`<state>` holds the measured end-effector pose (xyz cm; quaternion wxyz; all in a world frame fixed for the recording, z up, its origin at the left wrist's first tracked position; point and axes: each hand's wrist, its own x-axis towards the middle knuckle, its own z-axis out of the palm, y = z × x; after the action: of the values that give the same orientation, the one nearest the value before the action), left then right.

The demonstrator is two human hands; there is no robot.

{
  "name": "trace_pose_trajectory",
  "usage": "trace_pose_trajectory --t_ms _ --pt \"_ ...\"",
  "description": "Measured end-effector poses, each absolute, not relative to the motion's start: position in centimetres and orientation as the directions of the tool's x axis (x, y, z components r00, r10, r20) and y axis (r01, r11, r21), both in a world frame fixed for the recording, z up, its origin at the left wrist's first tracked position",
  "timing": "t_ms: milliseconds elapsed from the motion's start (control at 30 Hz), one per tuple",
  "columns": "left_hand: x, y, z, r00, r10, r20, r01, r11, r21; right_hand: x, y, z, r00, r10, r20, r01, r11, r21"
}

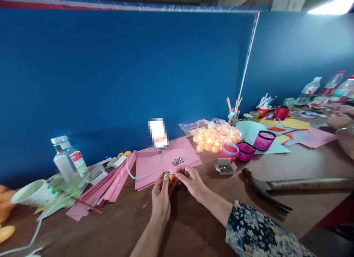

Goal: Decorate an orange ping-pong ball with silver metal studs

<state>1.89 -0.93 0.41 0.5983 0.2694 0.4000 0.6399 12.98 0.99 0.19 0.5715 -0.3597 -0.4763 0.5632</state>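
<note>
My left hand (161,201) is closed round a small orange ball (171,175), with the thumb on top near silver metal bits on its surface. At the ball's right side, my right hand (195,184) has its thumb and forefinger pinched together; whatever sits between those fingertips is too small to make out. Just beyond the hands, a small pile of silver metal pieces (177,161) lies on pink paper sheets (149,165). A little white open box (226,169) with more small metal pieces stands to the right.
A hammer (276,186) lies at right. Behind it are fabric cups (246,152) and a clear bag of orange balls (207,139). Pink strips (110,192), a bottle (66,161) and a paper cup (34,193) crowd the left. Another person's hand (341,115) shows far right.
</note>
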Motion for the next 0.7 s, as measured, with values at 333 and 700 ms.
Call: trace_pose_trajectory --t_ms 333,700 --pt "1.9 -0.9 0.1 -0.129 0.986 -0.101 -0.481 0.027 0.876 13.2 0.7 0.8 -0.156 0.979 0.133 -0.247 0.091 -0.965" --pt "1.7 -0.6 -1.0 -0.119 0.992 -0.029 -0.383 -0.019 0.924 13.2 1.0 0.1 -0.222 0.971 0.087 -0.224 0.036 -0.974"
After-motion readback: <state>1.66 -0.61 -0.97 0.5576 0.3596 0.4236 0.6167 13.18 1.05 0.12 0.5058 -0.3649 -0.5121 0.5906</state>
